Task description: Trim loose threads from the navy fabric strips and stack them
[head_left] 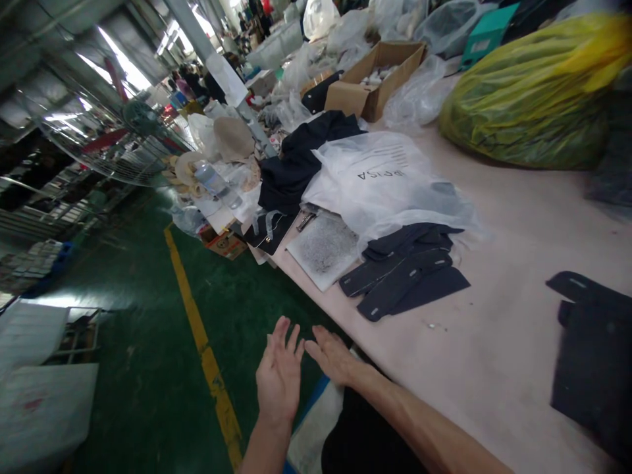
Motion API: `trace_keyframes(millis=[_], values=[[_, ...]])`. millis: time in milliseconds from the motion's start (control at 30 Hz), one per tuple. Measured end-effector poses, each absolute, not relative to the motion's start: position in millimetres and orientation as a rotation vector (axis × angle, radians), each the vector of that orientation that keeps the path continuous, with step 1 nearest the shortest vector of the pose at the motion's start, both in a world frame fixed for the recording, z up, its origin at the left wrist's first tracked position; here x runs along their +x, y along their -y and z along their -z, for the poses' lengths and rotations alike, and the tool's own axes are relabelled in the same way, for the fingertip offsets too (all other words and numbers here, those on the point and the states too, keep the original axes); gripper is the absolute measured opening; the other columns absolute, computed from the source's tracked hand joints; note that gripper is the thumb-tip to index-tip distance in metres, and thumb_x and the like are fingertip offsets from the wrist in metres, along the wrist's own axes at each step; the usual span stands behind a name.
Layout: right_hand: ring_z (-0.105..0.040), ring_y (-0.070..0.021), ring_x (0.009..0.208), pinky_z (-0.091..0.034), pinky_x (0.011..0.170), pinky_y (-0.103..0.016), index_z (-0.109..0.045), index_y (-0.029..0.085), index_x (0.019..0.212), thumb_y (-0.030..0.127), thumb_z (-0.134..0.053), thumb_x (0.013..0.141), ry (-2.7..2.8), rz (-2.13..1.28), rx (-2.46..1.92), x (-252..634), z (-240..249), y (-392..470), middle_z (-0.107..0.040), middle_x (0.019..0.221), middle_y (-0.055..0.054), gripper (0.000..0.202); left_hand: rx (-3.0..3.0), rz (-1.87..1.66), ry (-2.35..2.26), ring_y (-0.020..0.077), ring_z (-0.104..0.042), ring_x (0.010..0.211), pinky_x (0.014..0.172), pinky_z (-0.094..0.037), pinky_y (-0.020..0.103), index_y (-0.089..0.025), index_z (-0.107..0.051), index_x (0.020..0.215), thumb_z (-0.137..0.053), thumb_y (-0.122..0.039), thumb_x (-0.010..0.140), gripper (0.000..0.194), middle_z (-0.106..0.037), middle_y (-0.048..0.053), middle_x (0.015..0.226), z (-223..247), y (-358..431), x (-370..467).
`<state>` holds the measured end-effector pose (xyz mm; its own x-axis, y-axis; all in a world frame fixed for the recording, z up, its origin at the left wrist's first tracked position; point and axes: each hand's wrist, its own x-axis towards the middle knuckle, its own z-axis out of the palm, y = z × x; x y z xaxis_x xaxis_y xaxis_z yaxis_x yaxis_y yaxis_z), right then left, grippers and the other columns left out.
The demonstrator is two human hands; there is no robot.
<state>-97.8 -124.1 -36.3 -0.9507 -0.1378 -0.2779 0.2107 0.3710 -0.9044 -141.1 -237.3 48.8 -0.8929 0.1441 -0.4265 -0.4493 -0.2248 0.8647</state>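
Note:
Both hands are held out in the air just off the table's front edge, close together with a small gap between them. My left hand (280, 375), palm showing, has its fingers stretched and holds nothing. Beside it my right hand (330, 355) is also empty, its fingers extended toward the left one. Nearest to them on the pink table (316, 304) lie a pale square pad with dark smudges (326, 249) and a fanned stack of dark fabric pieces (405, 273) with small white marks. A white translucent plastic bag (385, 187) partly covers that stack.
More dark fabric pieces (595, 362) lie at the right. Behind are a full yellow bag (533, 99), an open cardboard box (378, 82) and dark cloth (301, 155). A water bottle (217, 184), a metal post (197, 36) and a large fan (138, 115) stand left.

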Motion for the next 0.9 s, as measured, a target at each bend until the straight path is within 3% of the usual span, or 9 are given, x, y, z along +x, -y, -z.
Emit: trace_keyframes(millis=[100, 167, 300, 400, 500, 600, 700, 800, 900], values=[[-0.043, -0.0297, 0.134, -0.033, 0.11, -0.045, -0.043, 0.009, 0.142, 0.046, -0.032, 0.098, -2.267, 1.771, 0.091, -91, 38, 118, -0.046, 0.144, -0.021, 0.058, -0.268, -2.152, -1.705, 0.0267, -0.057, 0.121, 0.101, -0.047, 0.047, -0.023, -0.064, 0.117, -0.056, -0.042, 0.088, 0.036, -0.06, 0.011, 0.132, -50, 225, -143], [-0.055, -0.0261, 0.121, -0.041, 0.101, -0.038, -0.05, 0.013, 0.135, 0.042, -0.036, 0.097, -2.263, 1.894, 0.127, -85, 32, 113, -0.058, 0.132, -0.016, 0.05, -0.417, -2.109, -1.65, 0.0249, -0.068, 0.101, 0.094, -0.052, 0.045, -0.017, -0.066, 0.106, -0.062, -0.035, 0.083, 0.029, -0.071, 0.011, 0.103, -40, 216, -150], [-0.062, -0.0268, 0.103, -0.046, 0.089, -0.036, -0.061, 0.011, 0.12, 0.033, -0.05, 0.089, -2.337, 1.844, 0.31, -76, 21, 97, -0.067, 0.113, -0.015, 0.039, -0.633, -1.94, -1.942, 0.0158, -0.069, 0.071, 0.078, -0.055, 0.031, -0.013, -0.065, 0.086, -0.071, -0.014, 0.071, 0.016, -0.068, 0.003, 0.067, -8, 204, -168], [-0.063, -0.0231, 0.095, -0.045, 0.083, -0.031, -0.065, 0.015, 0.11, 0.027, -0.053, 0.086, -2.35, 1.875, 0.323, -72, 14, 84, -0.069, 0.104, -0.009, 0.029, -0.587, -1.849, -2.038, 0.0127, -0.066, 0.064, 0.07, -0.055, 0.027, -0.013, -0.065, 0.089, -0.071, -0.009, 0.069, 0.02, -0.069, 0.003, 0.072, 10, 203, -176], [-0.063, -0.0205, 0.088, -0.045, 0.077, -0.028, -0.066, 0.018, 0.104, 0.027, -0.055, 0.084, -2.347, 1.903, 0.293, -72, 7, 80, -0.07, 0.097, -0.005, 0.024, -0.412, -1.762, -2.106, 0.0127, -0.066, 0.064, 0.065, -0.056, 0.029, -0.017, -0.065, 0.104, -0.072, -0.014, 0.068, 0.036, -0.07, 0.007, 0.098, 16, 207, -177], [-0.063, -0.0211, 0.086, -0.044, 0.076, -0.029, -0.066, 0.019, 0.101, 0.026, -0.055, 0.083, -2.393, 1.85, 0.311, -69, 3, 84, -0.07, 0.094, -0.005, 0.022, -0.193, -1.553, -2.364, 0.0194, -0.07, 0.086, 0.08, -0.055, 0.034, -0.02, -0.068, 0.106, -0.07, -0.01, 0.066, 0.041, -0.069, 0.008, 0.111, 18, 214, -176], [-0.063, -0.0222, 0.088, -0.045, 0.078, -0.03, -0.066, 0.018, 0.101, 0.023, -0.055, 0.082, -2.477, 1.839, 0.361, -63, 0, 83, -0.07, 0.095, -0.007, 0.022, 0.049, -1.345, -2.611, 0.0236, -0.067, 0.101, 0.093, -0.051, 0.036, -0.022, -0.071, 0.094, -0.065, -0.007, 0.066, 0.033, -0.071, 0.006, 0.104, 21, 223, -175], [-0.064, -0.0212, 0.087, -0.045, 0.078, -0.03, -0.066, 0.018, 0.1, 0.023, -0.051, 0.085, -2.482, 1.922, 0.551, -55, 1, 69, -0.07, 0.093, -0.007, 0.021, 0.09, -1.274, -2.646, 0.025, -0.07, 0.087, 0.079, -0.055, 0.035, -0.02, -0.071, 0.092, -0.063, -0.017, 0.072, 0.021, -0.073, 0.007, 0.089, 23, 224, -174], [-0.064, -0.0212, 0.084, -0.047, 0.077, -0.031, -0.066, 0.018, 0.101, 0.026, -0.048, 0.088, -2.413, 2.044, 0.9, -48, 4, 47, -0.071, 0.091, -0.007, 0.024, 0.216, -1.211, -2.673, 0.0264, -0.07, 0.079, 0.072, -0.055, 0.035, -0.02, -0.071, 0.097, -0.066, -0.029, 0.075, 0.024, -0.073, 0.008, 0.09, 18, 210, -171]])
